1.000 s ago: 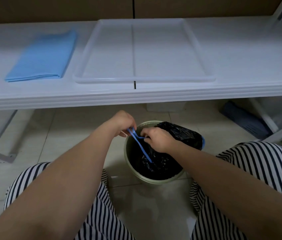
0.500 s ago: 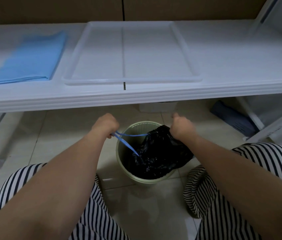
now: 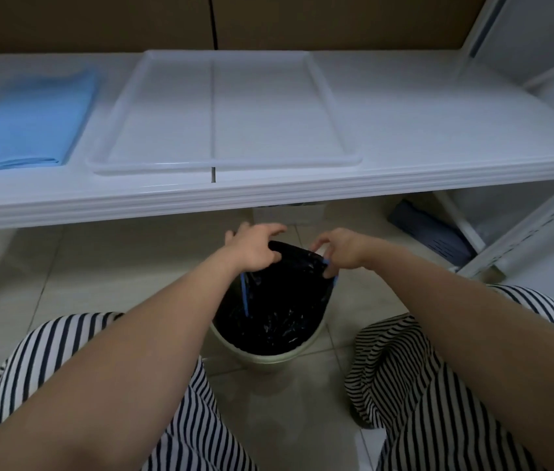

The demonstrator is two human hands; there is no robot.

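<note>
The pale green bin (image 3: 268,356) stands on the tiled floor (image 3: 99,266), between the person's knees in striped trousers (image 3: 187,419) and just near of the white bench (image 3: 438,137). A black bag (image 3: 275,300) lines the bin, and its far edge is raised above the rim.

The left hand (image 3: 255,248) grips that raised edge at the far left, with the fingers curled over the top of the plastic and the thumb on the near side. The right hand (image 3: 343,251) pinches the edge at the far right between thumb and fingertips, where a bit of blue shows. The bag's mouth is stretched between the two hands. A blue drawstring (image 3: 245,297) hangs from below the left hand down the inside of the bag.

On the bench, a clear shallow tray (image 3: 224,163) sits in the middle, and a folded blue cloth (image 3: 27,120) lies to its left, apart from it. Under the bench at the far right lies a grey-blue slotted thing (image 3: 428,229).
</note>
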